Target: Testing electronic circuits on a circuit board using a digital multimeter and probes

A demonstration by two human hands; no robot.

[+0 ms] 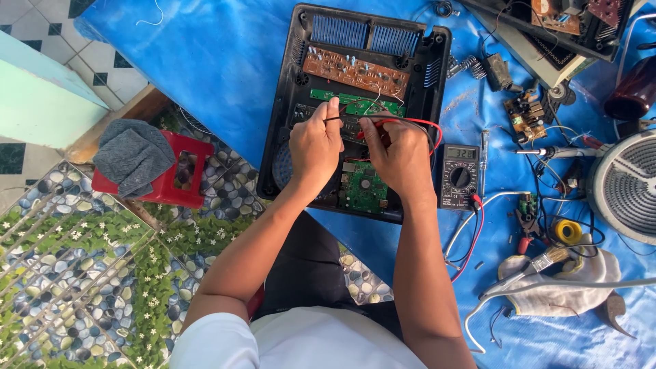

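Hands press 2 probes onto green circuit board.

An opened appliance housing lies on the tarp-covered surface, with circuit boards inside it and both hands over its middle. A multimeter sits just right of it; further right lie a paintbrush on a rag and what seems a coil plate. A stool stands on the floor to the left, a cloth on it.
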